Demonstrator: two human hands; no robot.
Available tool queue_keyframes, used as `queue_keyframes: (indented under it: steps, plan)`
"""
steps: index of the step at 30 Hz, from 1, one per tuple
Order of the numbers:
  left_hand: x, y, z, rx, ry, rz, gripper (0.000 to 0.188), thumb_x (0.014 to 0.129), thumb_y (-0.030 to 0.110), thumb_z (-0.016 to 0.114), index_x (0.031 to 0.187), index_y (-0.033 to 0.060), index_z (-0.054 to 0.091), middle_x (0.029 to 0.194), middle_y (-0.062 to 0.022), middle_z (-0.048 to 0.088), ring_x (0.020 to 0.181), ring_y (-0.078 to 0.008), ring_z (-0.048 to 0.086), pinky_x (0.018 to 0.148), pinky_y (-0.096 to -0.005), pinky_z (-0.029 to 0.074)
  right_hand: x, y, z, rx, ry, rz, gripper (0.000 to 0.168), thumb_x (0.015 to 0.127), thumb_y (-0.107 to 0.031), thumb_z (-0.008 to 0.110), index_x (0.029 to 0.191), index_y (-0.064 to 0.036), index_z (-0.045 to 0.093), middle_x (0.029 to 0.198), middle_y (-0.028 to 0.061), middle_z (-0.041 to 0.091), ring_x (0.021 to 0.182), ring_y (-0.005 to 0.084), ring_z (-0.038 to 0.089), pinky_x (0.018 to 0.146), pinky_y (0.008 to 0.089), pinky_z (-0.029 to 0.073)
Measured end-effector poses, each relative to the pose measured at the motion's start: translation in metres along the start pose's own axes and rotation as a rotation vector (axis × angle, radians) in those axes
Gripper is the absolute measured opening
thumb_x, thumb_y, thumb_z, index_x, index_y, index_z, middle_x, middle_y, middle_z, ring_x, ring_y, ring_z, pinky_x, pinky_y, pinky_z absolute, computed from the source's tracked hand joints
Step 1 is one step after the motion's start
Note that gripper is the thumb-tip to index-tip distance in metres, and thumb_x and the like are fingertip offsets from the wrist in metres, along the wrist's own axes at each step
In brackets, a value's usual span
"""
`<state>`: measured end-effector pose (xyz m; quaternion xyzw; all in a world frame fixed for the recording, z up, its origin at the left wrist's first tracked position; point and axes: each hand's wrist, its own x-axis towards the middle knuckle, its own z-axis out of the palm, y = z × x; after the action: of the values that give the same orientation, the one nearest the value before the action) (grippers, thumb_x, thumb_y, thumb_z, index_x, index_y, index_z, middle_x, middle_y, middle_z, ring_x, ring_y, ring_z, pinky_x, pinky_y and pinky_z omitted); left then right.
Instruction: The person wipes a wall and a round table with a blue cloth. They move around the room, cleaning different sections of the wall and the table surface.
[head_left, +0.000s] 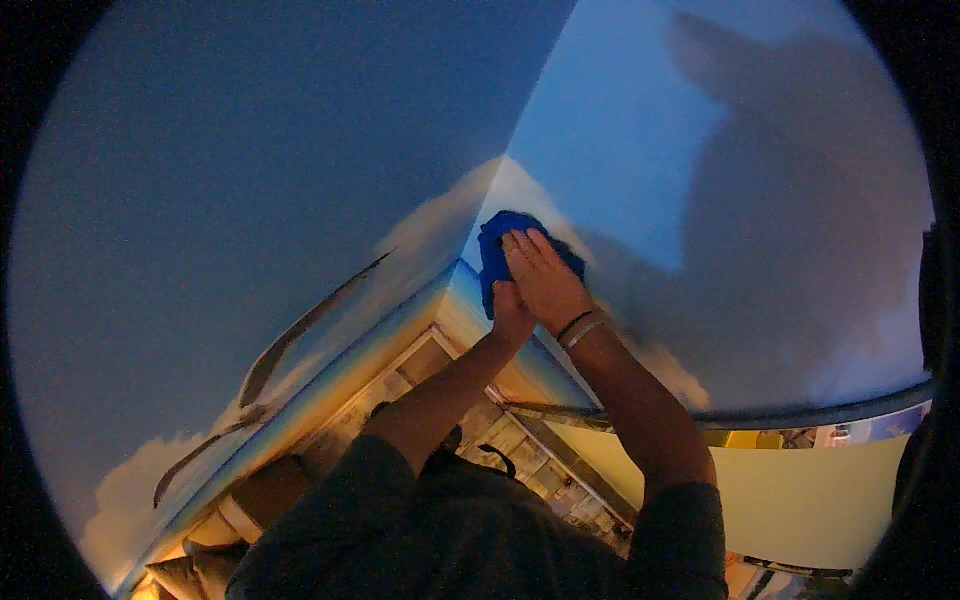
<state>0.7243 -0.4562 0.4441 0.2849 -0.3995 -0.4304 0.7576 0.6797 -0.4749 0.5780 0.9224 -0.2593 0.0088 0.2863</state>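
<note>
A crumpled blue cloth (495, 251) is pressed against a painted surface, close to a corner line where two sky-blue faces meet. My right hand (546, 274) lies flat over the cloth with fingers stretched up along it. A dark band and a pale band circle that wrist. Just below and to its left, my left hand (514, 313) rests on the cloth's lower edge, partly hidden behind the right hand. Around the cloth the right-hand painted face (615, 157) shows a pale cloud, which continues on the left-hand painted face (247, 150).
Two dark, wing-like painted strokes (289, 341) curve across the left face. A large shadow (787, 225) falls on the right face. Lower down are a striped blue-to-orange border (360, 341), brown cushions (214, 559), a patterned block-like surface (517, 450) and a pale yellow panel (802, 495).
</note>
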Motion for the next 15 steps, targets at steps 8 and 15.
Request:
queue_keyframes:
  steps: [8, 15]
  plan:
    - [0.053, 0.071, 0.066, 0.956, -0.288, 0.476, 0.033, 0.087, 0.027, 0.059, 0.112, 0.0056, 0.06, 0.108, -0.0188, 0.06, 0.098, -0.0365, 0.057, 0.086, -0.047, 0.045, -0.054, 0.048, -0.099, -0.096, 0.243, 0.376, 0.04, 0.084, -0.014, 0.052, 0.123, -0.005, 0.056, 0.125, 0.0097, 0.055, 0.119, 0.0271, 0.049, 0.107, 0.0466, 0.029]
    - [-0.025, 0.023, 0.041, 0.77, -0.442, 0.414, 0.04, 0.085, 0.024, 0.063, 0.12, 0.0083, 0.055, 0.117, -0.0165, 0.056, 0.107, -0.036, 0.053, 0.094, -0.0488, 0.041, -0.149, -0.01, -0.025, 0.082, 0.061, 0.356, 0.037, 0.083, -0.013, 0.054, 0.119, -0.007, 0.059, 0.116, 0.0093, 0.059, 0.111, 0.0278, 0.054, 0.1, 0.0472, 0.036]
